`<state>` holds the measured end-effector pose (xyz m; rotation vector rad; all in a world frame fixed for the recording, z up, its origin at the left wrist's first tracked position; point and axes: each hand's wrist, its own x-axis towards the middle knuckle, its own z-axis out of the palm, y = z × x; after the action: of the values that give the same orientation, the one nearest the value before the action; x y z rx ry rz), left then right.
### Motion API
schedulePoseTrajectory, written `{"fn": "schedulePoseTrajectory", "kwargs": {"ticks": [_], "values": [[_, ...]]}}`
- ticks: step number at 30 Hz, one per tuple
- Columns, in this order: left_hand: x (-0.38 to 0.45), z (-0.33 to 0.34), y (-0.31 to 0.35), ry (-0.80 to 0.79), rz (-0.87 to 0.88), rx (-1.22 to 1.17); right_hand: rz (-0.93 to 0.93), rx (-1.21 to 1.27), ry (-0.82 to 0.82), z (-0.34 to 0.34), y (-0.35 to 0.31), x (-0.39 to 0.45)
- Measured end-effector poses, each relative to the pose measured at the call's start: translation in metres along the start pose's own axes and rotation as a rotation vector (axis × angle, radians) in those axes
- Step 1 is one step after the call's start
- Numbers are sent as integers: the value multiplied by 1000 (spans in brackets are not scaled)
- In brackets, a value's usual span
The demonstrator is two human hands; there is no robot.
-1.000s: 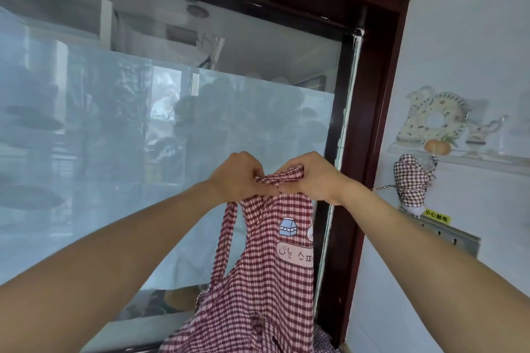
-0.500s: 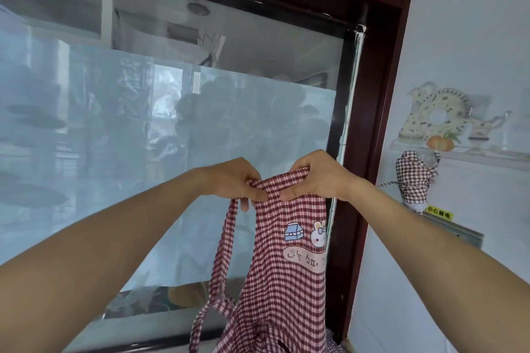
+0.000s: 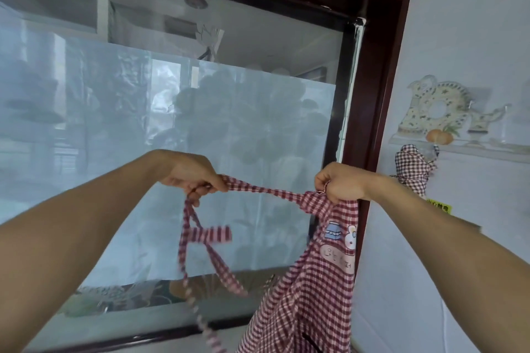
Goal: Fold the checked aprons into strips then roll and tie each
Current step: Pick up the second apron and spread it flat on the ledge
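Held up before the frosted window [image 3: 143,137], the red-and-white checked apron [image 3: 312,289] hangs crumpled from the right hand [image 3: 341,183], fingers clenched on its top, while the left hand [image 3: 192,178] pinches its strap [image 3: 266,189].

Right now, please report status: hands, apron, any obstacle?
Left hand grips neck strap. Right hand grips apron top. Apron hangs unfolded, straps dangling. No obstacle seen.
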<state>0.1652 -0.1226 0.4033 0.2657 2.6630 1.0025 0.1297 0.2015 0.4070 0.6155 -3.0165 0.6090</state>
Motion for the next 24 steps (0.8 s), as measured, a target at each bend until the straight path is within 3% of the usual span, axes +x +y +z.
{"fn": "schedulePoseTrajectory", "kwargs": {"ticks": [3, 8, 11, 12, 14, 16, 18, 20, 24], "values": [[11, -4, -22, 223, -44, -45, 63, -41, 20, 5, 17, 2], [9, -7, -29, 78, 120, -521, 113, -1, 236, 10, 36, 9], [10, -3, -13, 246, 255, -682, 164, -3, 318, 16, 39, 12], [12, -2, -7, 378, 277, -632, 181, -4, 340, 18, 40, 12], [18, -3, -1, 649, 306, -283, 209, 15, 380, 21, 43, 12], [22, -7, -4, 665, 245, 221, 245, 43, 433, 20, 48, 10], [22, -8, -14, 590, 54, 465, 273, 68, 488, 20, 56, 6], [16, -7, -22, 484, -43, 320, 306, 78, 531, 19, 63, 2], [8, 5, -25, 121, 200, -681, 370, 63, 523, 19, 73, -4]]}}
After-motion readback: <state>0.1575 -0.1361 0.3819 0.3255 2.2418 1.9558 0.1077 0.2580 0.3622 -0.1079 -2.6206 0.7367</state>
